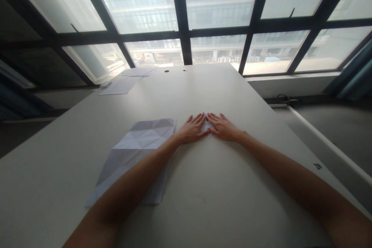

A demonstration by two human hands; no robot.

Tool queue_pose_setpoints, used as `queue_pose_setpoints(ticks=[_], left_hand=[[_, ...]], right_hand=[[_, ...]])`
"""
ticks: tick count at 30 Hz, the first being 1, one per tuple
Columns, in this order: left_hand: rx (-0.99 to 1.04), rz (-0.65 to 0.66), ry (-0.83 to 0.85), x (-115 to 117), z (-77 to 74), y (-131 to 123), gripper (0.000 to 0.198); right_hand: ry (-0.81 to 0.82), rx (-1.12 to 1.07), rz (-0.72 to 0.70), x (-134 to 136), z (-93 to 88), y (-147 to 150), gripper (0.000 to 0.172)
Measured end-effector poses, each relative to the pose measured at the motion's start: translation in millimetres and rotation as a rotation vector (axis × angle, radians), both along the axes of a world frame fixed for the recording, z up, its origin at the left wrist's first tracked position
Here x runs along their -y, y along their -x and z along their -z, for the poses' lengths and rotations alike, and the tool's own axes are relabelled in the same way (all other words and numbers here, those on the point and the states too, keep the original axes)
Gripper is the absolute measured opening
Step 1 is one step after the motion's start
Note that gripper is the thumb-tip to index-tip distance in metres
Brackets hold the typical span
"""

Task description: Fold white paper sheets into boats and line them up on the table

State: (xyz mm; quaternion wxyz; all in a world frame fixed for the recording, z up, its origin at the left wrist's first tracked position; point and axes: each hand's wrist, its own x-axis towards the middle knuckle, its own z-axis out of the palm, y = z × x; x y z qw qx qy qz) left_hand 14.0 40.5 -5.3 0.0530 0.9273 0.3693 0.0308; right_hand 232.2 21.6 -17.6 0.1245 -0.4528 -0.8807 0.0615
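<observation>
A small folded piece of white paper (205,126) lies on the table in front of me, mostly covered by my hands. My left hand (193,128) rests flat on its left side, fingers stretched out. From the right, my right hand (223,127) lies flat on the other side in the same way. The two thumbs nearly meet at the paper's near edge, and the fingertips come close together at its far edge. Under and beside my left forearm is a larger creased sheet of paper (136,143), partly hidden by the arm.
The white table (221,186) stretches away to a wall of dark-framed windows (183,15). Several loose sheets (122,84) lie at its far left. Two small dark round spots sit near the far edge. A blue curtain (356,73) hangs at the right.
</observation>
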Motion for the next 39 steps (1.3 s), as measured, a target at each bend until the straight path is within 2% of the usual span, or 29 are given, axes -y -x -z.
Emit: queue_pose_setpoints(ticks=[6, 10, 21, 25, 32, 39], left_hand=[[-0.022, -0.026, 0.02, 1, -0.8, 0, 0.088], [0.003, -0.051, 0.024, -1, 1.4, 1, 0.09], [0.008, -0.029, 0.021, 0, 0.0, 2, 0.087], [-0.004, -0.031, 0.02, 1, 0.3, 2, 0.083], [-0.01, -0.03, 0.022, 0, 0.2, 2, 0.081], [-0.018, -0.019, 0.034, 1, -2.6, 2, 0.082]], right_hand=[[0.05, 0.06, 0.146, 3, -1.1, 3, 0.065], [0.01, 0.062, 0.23, 2, 3.6, 4, 0.059], [-0.049, -0.094, 0.495, -2, 11.1, 2, 0.057], [-0.048, -0.171, 0.431, -4, 10.7, 2, 0.056], [-0.098, -0.336, 0.162, -6, 8.8, 3, 0.064], [-0.083, -0.403, 0.105, -6, 8.8, 4, 0.072]])
